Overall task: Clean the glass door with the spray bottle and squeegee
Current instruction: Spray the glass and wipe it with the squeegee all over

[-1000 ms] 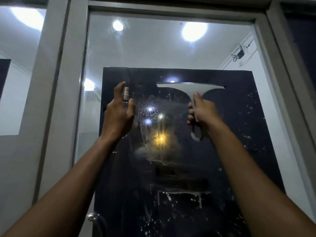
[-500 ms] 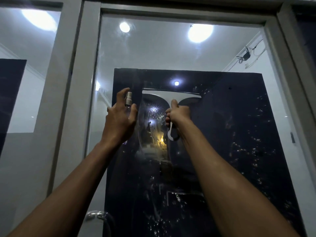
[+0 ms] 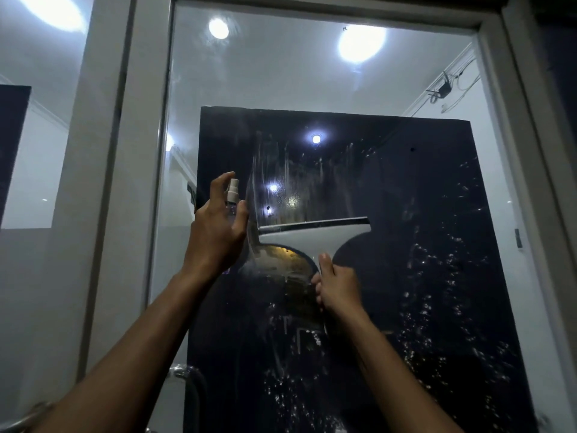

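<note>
The glass door [image 3: 421,189] fills the view, with a dark panel behind it and spray droplets on its right and lower parts. My left hand [image 3: 215,235] holds a small clear spray bottle [image 3: 231,195] with a white nozzle, raised near the glass at the left. My right hand [image 3: 338,287] grips the handle of a white T-shaped squeegee [image 3: 315,234]. Its blade lies level against the glass, just right of my left hand. A wiped, streaky band runs up the glass above the blade.
A grey door frame [image 3: 103,214] stands at the left and another frame post [image 3: 530,151] at the right. A metal door handle [image 3: 184,375] sits low at the left. Ceiling lights reflect in the glass.
My right hand drew the squeegee left across the glass and then down, leaving a wiped streak above it. My left hand stayed raised with the bottle.
</note>
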A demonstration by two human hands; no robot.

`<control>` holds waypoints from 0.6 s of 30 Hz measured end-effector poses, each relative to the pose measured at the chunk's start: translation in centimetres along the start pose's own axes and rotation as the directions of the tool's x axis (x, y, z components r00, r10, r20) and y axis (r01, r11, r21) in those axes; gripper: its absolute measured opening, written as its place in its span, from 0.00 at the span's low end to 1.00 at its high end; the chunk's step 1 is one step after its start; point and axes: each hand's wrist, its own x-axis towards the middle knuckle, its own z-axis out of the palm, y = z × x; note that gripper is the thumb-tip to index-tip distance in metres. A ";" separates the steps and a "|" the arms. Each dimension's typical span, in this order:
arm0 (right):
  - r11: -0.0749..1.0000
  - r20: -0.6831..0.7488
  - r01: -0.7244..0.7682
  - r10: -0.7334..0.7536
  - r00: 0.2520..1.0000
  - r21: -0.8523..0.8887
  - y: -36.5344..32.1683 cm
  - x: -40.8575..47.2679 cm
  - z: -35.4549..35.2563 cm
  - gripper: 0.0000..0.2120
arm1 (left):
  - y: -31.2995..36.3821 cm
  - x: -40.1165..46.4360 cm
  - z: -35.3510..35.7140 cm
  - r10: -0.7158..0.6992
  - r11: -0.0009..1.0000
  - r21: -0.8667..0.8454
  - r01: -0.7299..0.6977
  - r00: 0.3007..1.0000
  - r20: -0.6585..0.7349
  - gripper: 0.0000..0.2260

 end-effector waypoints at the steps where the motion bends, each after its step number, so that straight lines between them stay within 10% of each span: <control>1: 1.000 0.012 -0.011 0.011 1.000 -0.008 0.7 -0.5 -0.3 0.28 | 0.0 -0.2 0.0 -0.008 1.000 -0.004 0.008 1.000 0.005 0.21; 11: 0.947 0.037 0.277 -0.274 0.961 -0.164 -1.0 1.3 -2.2 0.28 | 0.3 -0.5 -1.0 -0.002 1.000 0.027 0.001 1.000 0.029 0.22; 18: 0.480 0.500 0.628 -0.380 0.778 -0.613 -9.2 6.2 0.4 0.28 | 0.3 0.1 -1.6 0.015 0.998 0.061 -0.016 1.000 0.024 0.22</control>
